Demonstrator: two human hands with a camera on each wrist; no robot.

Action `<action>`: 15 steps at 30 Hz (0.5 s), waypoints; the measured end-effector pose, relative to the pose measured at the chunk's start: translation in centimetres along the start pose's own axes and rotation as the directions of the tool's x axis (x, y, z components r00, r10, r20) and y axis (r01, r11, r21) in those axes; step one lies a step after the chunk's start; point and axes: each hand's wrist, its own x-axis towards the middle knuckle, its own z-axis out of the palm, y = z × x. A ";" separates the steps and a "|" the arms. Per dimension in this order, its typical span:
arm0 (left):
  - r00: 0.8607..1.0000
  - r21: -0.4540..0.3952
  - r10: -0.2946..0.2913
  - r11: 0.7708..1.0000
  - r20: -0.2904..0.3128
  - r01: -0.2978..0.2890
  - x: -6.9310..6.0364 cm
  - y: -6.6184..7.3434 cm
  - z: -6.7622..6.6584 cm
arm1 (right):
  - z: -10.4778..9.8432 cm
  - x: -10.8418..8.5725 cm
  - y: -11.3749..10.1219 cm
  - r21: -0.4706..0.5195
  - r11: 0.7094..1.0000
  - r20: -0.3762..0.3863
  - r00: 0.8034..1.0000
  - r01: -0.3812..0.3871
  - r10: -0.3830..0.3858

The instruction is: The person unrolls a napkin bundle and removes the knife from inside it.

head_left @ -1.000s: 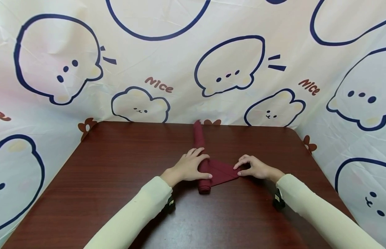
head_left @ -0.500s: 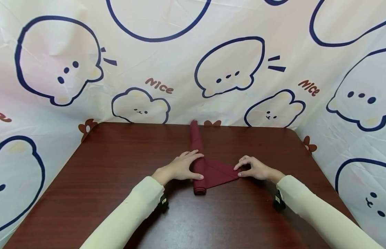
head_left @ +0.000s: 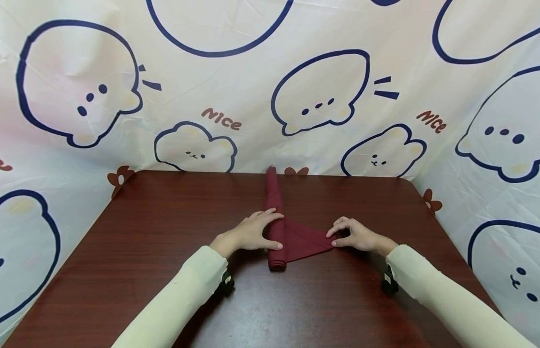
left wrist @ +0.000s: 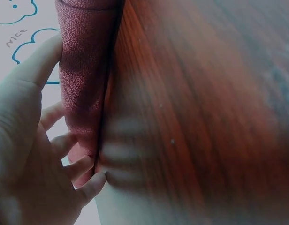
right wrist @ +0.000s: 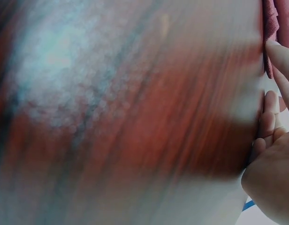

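A dark red cloth (head_left: 273, 191) lies mid-table, mostly wound into a long roll whose far end reaches the table's back edge. From the roll's right side a flat pointed flap (head_left: 302, 241) extends. My left hand (head_left: 248, 234) rests on the roll from the left, thumb and fingers spread across it; the left wrist view shows the fingertips touching the rolled fabric (left wrist: 83, 70). At the flap's tip, my right hand (head_left: 358, 235) pinches the corner between thumb and forefinger. Only a strip of the cloth (right wrist: 270, 23) shows in the right wrist view.
The brown wooden table (head_left: 187, 198) stretches out on both sides of the cloth. A white printed curtain (head_left: 256, 96) hangs along the back and both sides. Dark wrist devices (head_left: 226, 284) sit at the sleeve cuffs.
The roll and my left hand have shifted a little to the left, mostly in the first half second. More of the flap now shows. My right hand has stayed at the tip.
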 end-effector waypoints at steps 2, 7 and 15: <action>1.000 0.002 -0.001 1.000 0.001 0.001 0.0 0.0 0.0 | 0.0 0.0 0.0 0.002 1.000 0.003 1.000 -0.007 0.007; 1.000 0.007 0.007 1.000 -0.008 -0.007 0.0 -0.1 0.2 | -0.1 0.0 -0.1 0.017 1.000 0.010 1.000 -0.014 0.014; 0.998 0.037 0.030 0.999 -0.056 -0.027 -0.2 0.2 0.3 | -0.2 0.2 0.3 0.022 0.999 0.023 0.999 -0.030 0.030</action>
